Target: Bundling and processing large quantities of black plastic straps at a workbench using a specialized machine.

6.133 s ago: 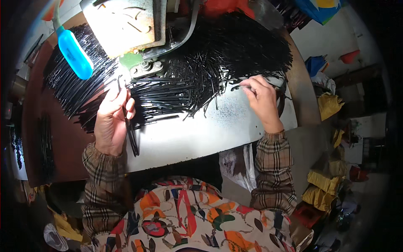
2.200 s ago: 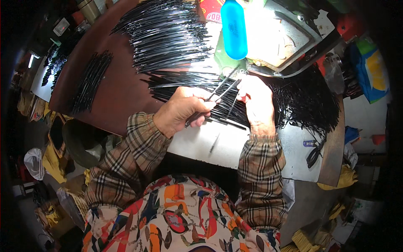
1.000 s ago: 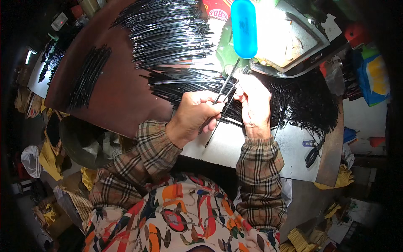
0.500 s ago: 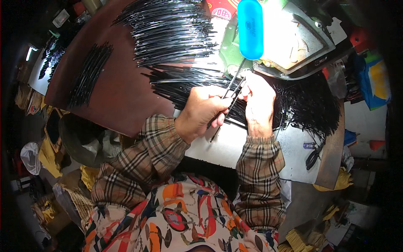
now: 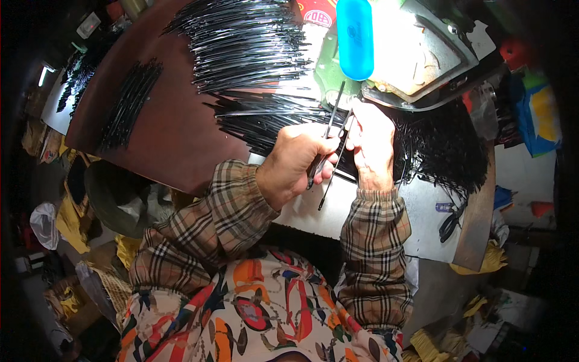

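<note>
My left hand (image 5: 295, 158) is closed round thin black strips, one of which (image 5: 335, 110) sticks up past the thumb toward the lamp. Close beside it, my right hand (image 5: 375, 145) pinches the upper end of another slim black strip (image 5: 329, 187), whose lower end hangs down between the hands. Whether my left fingers touch this second strip I cannot tell. Behind the hands lies a loose pile of black strips (image 5: 259, 117). Farther back, a large row of the same strips (image 5: 250, 48) is laid side by side. A tangled black heap (image 5: 443, 145) lies right of my right hand.
A blue-topped lamp (image 5: 356, 39) glares over a green machine with a metal plate (image 5: 422, 90). A smaller bundle of strips (image 5: 131, 105) rests on the brown board (image 5: 181, 145). A small black-handled tool (image 5: 450, 224) lies on the pale tabletop's right (image 5: 416, 235). Bags stand below.
My left hand has shifted slightly right. The two strips, crossed before, now stand more upright and apart at the top, and the right-hand strip's lower end has swung right.
</note>
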`<act>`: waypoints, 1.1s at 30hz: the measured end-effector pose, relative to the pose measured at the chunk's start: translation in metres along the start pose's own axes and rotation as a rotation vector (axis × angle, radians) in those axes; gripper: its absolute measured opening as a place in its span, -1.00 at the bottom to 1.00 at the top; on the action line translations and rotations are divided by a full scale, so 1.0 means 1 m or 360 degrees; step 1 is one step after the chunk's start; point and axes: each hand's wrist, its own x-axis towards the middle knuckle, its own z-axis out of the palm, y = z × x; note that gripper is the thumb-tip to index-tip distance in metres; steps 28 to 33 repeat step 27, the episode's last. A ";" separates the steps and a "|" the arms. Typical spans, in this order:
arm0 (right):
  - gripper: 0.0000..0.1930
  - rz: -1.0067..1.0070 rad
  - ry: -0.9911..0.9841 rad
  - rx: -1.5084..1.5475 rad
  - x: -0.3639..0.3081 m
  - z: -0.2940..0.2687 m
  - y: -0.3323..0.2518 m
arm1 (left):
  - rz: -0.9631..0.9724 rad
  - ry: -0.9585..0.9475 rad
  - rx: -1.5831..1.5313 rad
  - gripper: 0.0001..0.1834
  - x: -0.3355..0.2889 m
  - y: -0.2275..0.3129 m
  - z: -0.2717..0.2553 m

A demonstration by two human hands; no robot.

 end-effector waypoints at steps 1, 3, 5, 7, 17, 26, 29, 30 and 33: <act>-0.78 0.0003 0.0007 -0.0016 0.001 -0.002 0.000 | 0.0000 0.0011 -0.0034 -0.92 0.002 -0.001 0.001; -0.80 -0.0009 -0.0017 0.0003 0.004 -0.003 0.001 | -0.0013 0.0012 -0.0047 -0.92 0.002 0.000 0.001; -0.82 -0.0018 -0.0069 0.0048 0.007 0.004 0.002 | -0.0001 0.0041 -0.0050 -0.91 -0.003 0.006 -0.001; -0.83 0.0038 -0.0035 -0.0026 0.003 -0.002 0.001 | -0.0042 -0.0102 0.0001 -0.90 0.002 0.000 -0.003; -0.86 0.0042 0.0031 0.0021 -0.016 0.020 -0.003 | 0.0073 0.0019 0.0345 -0.92 -0.021 0.002 0.006; -0.76 0.0238 -0.0004 -0.0246 -0.017 0.028 -0.016 | 0.1436 0.1633 0.3346 -0.67 -0.067 0.120 -0.198; -0.73 0.0224 -0.0021 -0.0244 -0.017 0.027 -0.016 | 0.1174 0.1744 0.3487 -0.61 -0.068 0.131 -0.208; -0.73 0.0224 -0.0021 -0.0244 -0.017 0.027 -0.016 | 0.1174 0.1744 0.3487 -0.61 -0.068 0.131 -0.208; -0.73 0.0224 -0.0021 -0.0244 -0.017 0.027 -0.016 | 0.1174 0.1744 0.3487 -0.61 -0.068 0.131 -0.208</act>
